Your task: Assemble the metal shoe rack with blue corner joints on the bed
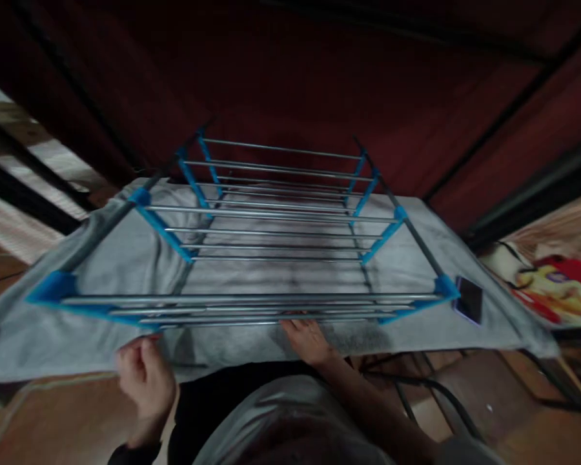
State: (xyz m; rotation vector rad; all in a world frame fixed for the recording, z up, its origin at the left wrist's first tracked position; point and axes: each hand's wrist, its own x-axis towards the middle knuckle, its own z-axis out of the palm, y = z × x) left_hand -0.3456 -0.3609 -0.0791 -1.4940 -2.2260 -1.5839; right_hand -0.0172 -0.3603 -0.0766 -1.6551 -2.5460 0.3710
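A metal rack (271,217) with several silver rods and blue plastic brackets (159,226) stands on a grey blanket (252,342). My right hand (307,337) is at the rack's near side, its fingers curled at the lowest front rods, with the fingertips partly hidden. Close below the near left bracket, my left hand (145,374) is closed, thumb against the curled fingers. Whatever lies between those fingers, if anything, is too blurred to make out. Whether the left hand touches the bracket I cannot tell.
A dark phone (468,300) lies on the blanket beside the rack's right corner. Dark red fabric (290,71) hangs behind, with dark poles at both sides. Colourful cloth (561,287) is at the right. A black tubular frame (430,384) stands over the tiled floor.
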